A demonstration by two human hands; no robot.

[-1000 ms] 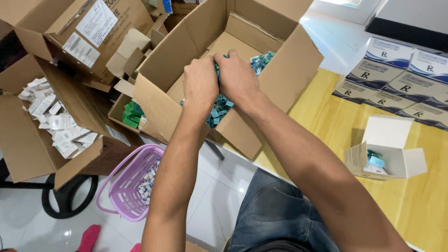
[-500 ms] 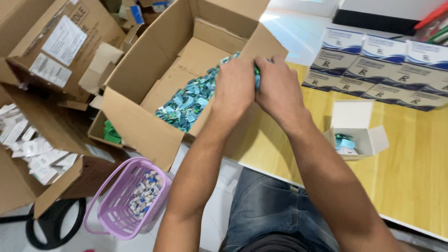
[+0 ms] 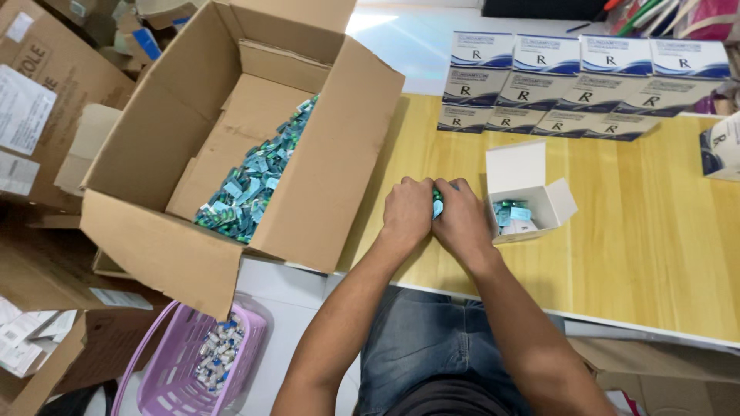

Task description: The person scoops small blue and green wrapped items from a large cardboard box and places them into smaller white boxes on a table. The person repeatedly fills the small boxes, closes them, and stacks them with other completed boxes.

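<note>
Small blue-green packets (image 3: 438, 206) sit bunched between both hands on the yellow worktop (image 3: 632, 254), just left of a little open white box (image 3: 532, 202) that already holds a few of the same. Left hand (image 3: 406, 214) and right hand (image 3: 462, 219) press together, fingers curled tight around the bundle. Beside them, a big cardboard box (image 3: 308, 192) holds a heap of packets. Below, a purple basket (image 3: 173, 377) holds small items.
</note>
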